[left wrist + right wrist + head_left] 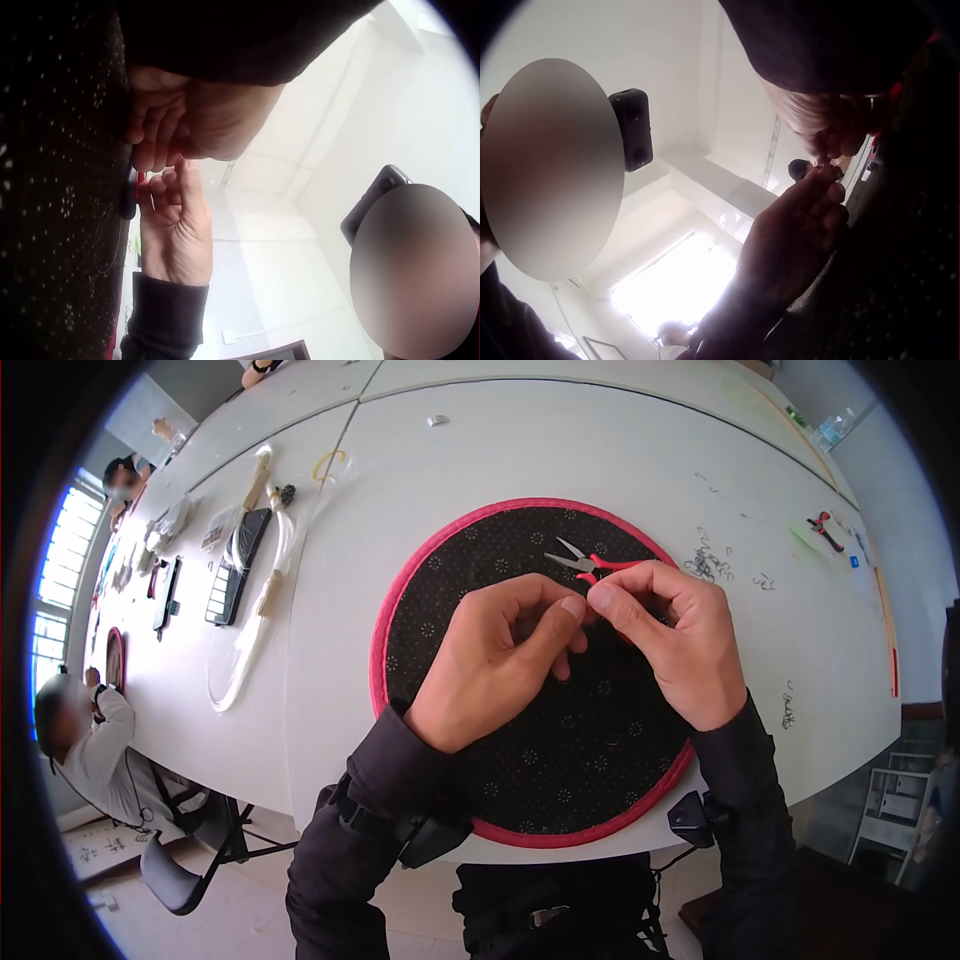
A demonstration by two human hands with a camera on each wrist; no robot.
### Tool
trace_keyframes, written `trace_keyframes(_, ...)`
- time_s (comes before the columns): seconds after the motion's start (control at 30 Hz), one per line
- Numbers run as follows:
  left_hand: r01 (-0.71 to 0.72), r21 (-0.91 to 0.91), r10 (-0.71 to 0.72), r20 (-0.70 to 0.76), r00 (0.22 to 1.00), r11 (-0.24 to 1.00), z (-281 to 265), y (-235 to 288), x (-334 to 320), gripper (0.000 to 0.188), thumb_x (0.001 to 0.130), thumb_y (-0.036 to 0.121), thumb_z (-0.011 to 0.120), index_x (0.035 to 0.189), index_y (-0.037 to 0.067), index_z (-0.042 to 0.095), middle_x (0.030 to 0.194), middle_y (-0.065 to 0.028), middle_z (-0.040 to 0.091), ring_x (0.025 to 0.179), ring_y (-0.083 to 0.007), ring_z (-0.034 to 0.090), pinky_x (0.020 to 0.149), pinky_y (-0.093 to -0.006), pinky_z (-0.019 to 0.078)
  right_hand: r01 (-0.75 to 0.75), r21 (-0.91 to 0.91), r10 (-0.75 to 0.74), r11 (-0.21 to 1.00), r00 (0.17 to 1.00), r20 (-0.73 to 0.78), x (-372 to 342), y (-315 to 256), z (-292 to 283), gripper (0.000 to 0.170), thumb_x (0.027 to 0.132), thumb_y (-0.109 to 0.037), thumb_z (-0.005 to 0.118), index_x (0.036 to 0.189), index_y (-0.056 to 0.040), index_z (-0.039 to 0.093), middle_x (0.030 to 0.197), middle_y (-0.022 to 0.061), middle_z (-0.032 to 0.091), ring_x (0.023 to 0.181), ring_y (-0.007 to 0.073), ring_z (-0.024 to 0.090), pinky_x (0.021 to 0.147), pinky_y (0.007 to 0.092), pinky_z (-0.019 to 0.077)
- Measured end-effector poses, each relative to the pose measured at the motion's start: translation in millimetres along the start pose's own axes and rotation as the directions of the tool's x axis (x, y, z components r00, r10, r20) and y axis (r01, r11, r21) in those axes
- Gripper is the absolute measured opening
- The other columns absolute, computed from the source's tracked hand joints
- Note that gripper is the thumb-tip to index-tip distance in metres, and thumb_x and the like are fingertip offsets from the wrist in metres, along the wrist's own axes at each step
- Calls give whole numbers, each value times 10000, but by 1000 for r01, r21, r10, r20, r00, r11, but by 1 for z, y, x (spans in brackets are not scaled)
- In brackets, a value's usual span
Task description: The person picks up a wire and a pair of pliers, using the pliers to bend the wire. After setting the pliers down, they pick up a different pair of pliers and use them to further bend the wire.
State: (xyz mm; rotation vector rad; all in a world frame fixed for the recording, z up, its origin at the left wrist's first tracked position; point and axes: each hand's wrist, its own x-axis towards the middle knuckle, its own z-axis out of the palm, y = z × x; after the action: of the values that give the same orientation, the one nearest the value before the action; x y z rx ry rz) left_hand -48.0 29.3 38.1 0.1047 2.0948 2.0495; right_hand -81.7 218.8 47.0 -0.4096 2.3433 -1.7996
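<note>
Head view: your left hand (500, 655) and right hand (682, 640) meet over the round mat (540, 785), thumbs against fingers; what they pinch, if anything, I cannot tell.
Fingertip work: seems delicate, calling next for steadiness.
Pliers (587, 565): on the mat, opened, just beyond your fingertips.
Table (335, 610): edge beside the mat's near rim; open room left, dark loops (709, 566) right.

Head view faces down, wrist views upward, all sharing fingers (520, 589).
</note>
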Motion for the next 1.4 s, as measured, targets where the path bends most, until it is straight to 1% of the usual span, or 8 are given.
trace_keyframes(0.27, -32, 29, 33, -16, 999, 999, 0, -2, 0, 237, 1019, 203, 616, 1037, -27, 672, 835, -49, 685, 683, -74, 618, 597, -217, 463, 6, 11, -6, 1000, 1000, 5, -1, 2, 1, 220, 953, -197, 716, 979, 22, 722, 792, 24, 702, 736, 60, 610, 692, 235, 483)
trace_keyframes(0.5, -68, -27, 65, -114, 991, 997, -1, -1, -1, 234, 1014, 202, 620, 1019, -24, 678, 835, -32, 668, 714, -79, 597, 640, -229, 470, -98, 104, 87, 990, 991, 106, -4, -1, 5, 306, 901, -238, 772, 1012, 23, 658, 673, -83, 475, 602, -6, 407, 531, 179, 340)
trace_keyframes(0.7, -123, -173, 95, -161, 982, 977, 1, -2, -1, 200, 1007, 182, 623, 1022, -9, 682, 950, -38, 670, 849, -89, 584, 750, -249, 456, -104, -212, 143, 972, 973, 179, -12, -21, 8, 251, 867, -215, 786, 959, 7, 713, 599, -12, 566, 530, 46, 490, 516, 237, 404)
trace_keyframes(0.83, -120, -278, 92, -113, 989, 953, 1, -1, -3, 174, 1008, 166, 606, 1026, 7, 677, 990, -39, 663, 924, -112, 578, 834, -276, 442, -74, -206, 128, 976, 956, 263, -14, -14, 11, 202, 896, -183, 741, 957, 6, 706, 631, 49, 654, 550, 90, 595, 534, 253, 452)
trace_keyframes(1.07, -72, -625, 137, 56, 989, 777, -6, -5, 2, 147, 1027, 178, 543, 1005, 51, 613, 946, -59, 608, 875, -163, 563, 837, -321, 440, -220, 53, 213, 974, 971, 112, -13, -28, 7, 168, 1005, -166, 607, 1035, -1, 591, 700, 63, 668, 561, 92, 621, 543, 234, 478)
trace_keyframes(1.2, -76, -621, 150, 68, 986, 780, -8, -5, 3, 132, 1023, 173, 551, 991, 55, 604, 928, -73, 601, 865, -172, 566, 819, -318, 439, -11, 306, 10, 952, 1000, 5, -10, -11, 9, 164, 1026, -169, 580, 1078, -14, 589, 963, 69, 706, 838, 101, 679, 694, 234, 536)
trace_keyframes(1.27, -54, -596, 125, 79, 989, 801, -10, -4, 3, 130, 1020, 167, 555, 990, 51, 605, 927, -75, 602, 862, -172, 566, 814, -316, 437, 31, 486, -27, 873, 1000, -16, -5, -9, 2, 213, 1017, -163, 586, 1169, -14, 598, 1146, 110, 687, 1062, 156, 656, 946, 312, 524)
trace_keyframes(1.4, -28, -579, 107, 101, 989, 815, -16, -8, 6, 129, 1015, 157, 559, 980, 43, 609, 904, -72, 603, 856, -170, 565, 805, -311, 436, 10, 801, 86, 599, 993, -76, 4, 2, -27, 234, 1027, -175, 533, 1199, -26, 588, 1160, 117, 678, 1110, 227, 655, 1031, 392, 502)
